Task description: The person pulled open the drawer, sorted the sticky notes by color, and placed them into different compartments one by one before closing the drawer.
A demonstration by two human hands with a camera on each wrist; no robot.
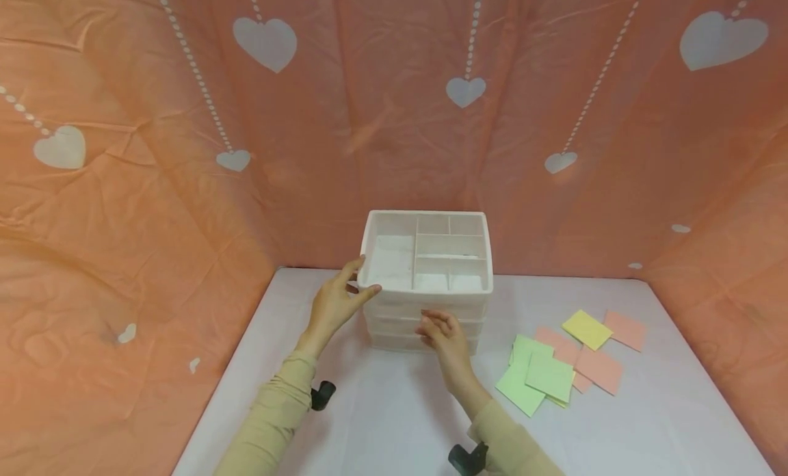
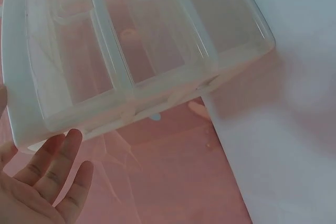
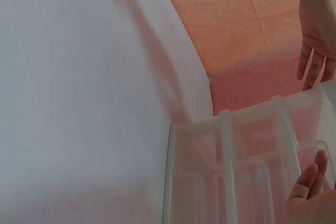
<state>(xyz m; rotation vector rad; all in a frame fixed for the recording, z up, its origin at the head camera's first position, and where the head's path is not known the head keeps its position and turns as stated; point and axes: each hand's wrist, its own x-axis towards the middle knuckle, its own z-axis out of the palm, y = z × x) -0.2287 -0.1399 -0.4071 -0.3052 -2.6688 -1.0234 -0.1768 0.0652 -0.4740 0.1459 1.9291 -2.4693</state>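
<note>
- While both hands worked at a white drawer unit (image 1: 427,284) on the table (image 1: 394,407), nothing had gone inside it.
- Left hand (image 1: 333,305) lay open, fingers straight against the unit's left top corner.
- Right hand (image 1: 444,334), fingers loosely bent, touched the drawer fronts; whether it gripped one I could not tell.
- Drawers looked closed, top tray compartments bare.
- Notes (image 1: 569,358), pink, green, yellow, lay scattered right of the right hand, untouched.

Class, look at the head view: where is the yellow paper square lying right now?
The yellow paper square lies on the white table, right of the drawer organiser, resting among the pink squares beyond the green ones.
</note>
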